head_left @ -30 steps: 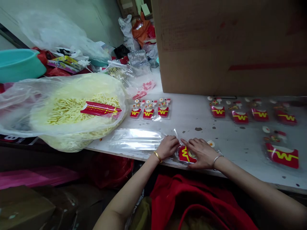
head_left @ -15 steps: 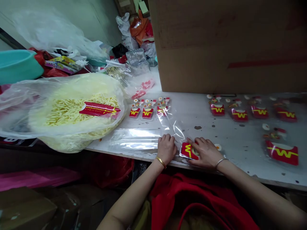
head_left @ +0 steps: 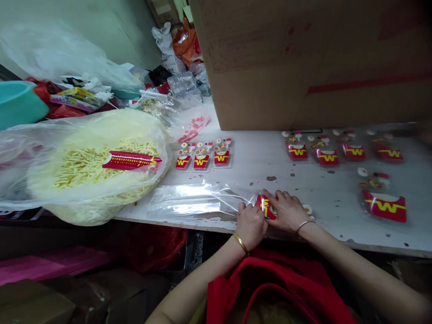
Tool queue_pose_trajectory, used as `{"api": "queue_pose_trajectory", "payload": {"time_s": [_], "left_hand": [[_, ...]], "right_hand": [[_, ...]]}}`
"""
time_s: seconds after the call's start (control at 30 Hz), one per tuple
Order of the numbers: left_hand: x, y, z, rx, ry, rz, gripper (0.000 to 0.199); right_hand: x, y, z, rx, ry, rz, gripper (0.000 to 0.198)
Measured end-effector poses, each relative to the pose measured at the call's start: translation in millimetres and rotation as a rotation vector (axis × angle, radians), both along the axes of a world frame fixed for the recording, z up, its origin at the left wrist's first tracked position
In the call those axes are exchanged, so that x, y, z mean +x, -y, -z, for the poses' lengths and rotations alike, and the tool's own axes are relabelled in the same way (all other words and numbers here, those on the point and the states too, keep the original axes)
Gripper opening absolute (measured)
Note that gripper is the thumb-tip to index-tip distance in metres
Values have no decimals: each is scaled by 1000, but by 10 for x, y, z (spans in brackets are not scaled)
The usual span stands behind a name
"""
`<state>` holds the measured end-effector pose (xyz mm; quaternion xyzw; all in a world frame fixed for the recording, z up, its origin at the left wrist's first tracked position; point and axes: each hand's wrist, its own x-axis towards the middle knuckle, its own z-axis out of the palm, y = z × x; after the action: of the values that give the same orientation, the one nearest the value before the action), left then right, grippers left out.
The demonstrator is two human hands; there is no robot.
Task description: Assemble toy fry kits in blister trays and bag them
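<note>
My left hand (head_left: pixel 251 222) is closed at the near edge of the table, fingers curled at the end of a clear plastic bag (head_left: pixel 199 198); the fingertips are partly hidden. Beside it, my right hand (head_left: pixel 286 211) grips a clear blister pack (head_left: pixel 265 206) from above, thumb and fingers over it. A red card with yellow lettering shows in the pack's left end, and a small toy fried egg (head_left: pixel 307 209) pokes out right of the hand. The pack's left end touches or lies in the bag's mouth; I cannot tell which.
Three similar packs (head_left: pixel 201 162) stand in a row at the table's middle, and several more (head_left: pixel 384 204) lie on the right. A large bag of pale yellow toy fries (head_left: pixel 77 166) holds a red printed card (head_left: pixel 131 160). A big cardboard box (head_left: pixel 270 90) blocks the back.
My left hand has moved right, up against the pack. Plastic that rose in front of the three small packs has dropped lower. The right hand stays on its pack.
</note>
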<state>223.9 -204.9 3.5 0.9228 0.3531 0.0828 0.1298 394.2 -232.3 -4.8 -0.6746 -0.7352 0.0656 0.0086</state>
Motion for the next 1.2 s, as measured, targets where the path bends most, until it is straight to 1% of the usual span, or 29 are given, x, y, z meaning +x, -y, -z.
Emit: {"api": "queue_pose_trajectory", "payload": {"time_s": [0.07,0.13,0.17,0.2,0.23,0.3,0.33,0.4,0.47,0.57,0.63,0.7,0.77,0.83,0.9,1.03,1.13,1.2], "left_hand": [[66,-62,-83,-65,-39,128,11],[107,-226,-172,-89,-50,231,14],[124,-338,-209,-79,-48,276,19],[141,-459,-236,-65,-52,323,25],[161,-581,-250,-57,-67,372,32],[210,-790,-249,-76,-131,480,43],[237,-868,-238,-90,-171,526,46],[288,-966,-213,-97,-226,574,48],[319,-1012,-194,-106,-227,603,42],[319,-1057,-172,-197,-186,653,18],[313,-1090,-151,-296,-125,665,8],[337,-1107,-130,-402,-11,654,6],[405,-1091,-122,-486,114,641,7],[510,-1047,-128,-522,199,635,9],[630,-998,-140,-519,242,630,11],[822,-963,-140,-481,285,602,15],[906,-978,-129,-497,323,575,16],[946,-985,-130,-567,323,564,18]], "right_hand": [[113,10,4,9,-15,-115,89],[241,40,-2,67,-32,-199,100],[303,68,-3,112,-40,-206,105],[361,107,3,162,-50,-180,109],[413,156,20,208,-63,-129,110],[494,283,98,282,-113,20,104],[523,354,160,311,-152,101,101],[559,499,314,366,-251,254,97],[571,620,461,418,-360,382,92],[574,714,574,475,-547,507,70],[576,707,566,487,-724,564,55],[574,656,523,484,-951,644,47],[554,584,476,463,-1176,732,47],[505,511,435,436,-1324,777,49],[427,454,391,404,-1386,767,50],[251,389,258,323,-1474,673,45],[192,355,173,285,-1449,577,39],[219,321,150,311,-1387,548,36]]}}
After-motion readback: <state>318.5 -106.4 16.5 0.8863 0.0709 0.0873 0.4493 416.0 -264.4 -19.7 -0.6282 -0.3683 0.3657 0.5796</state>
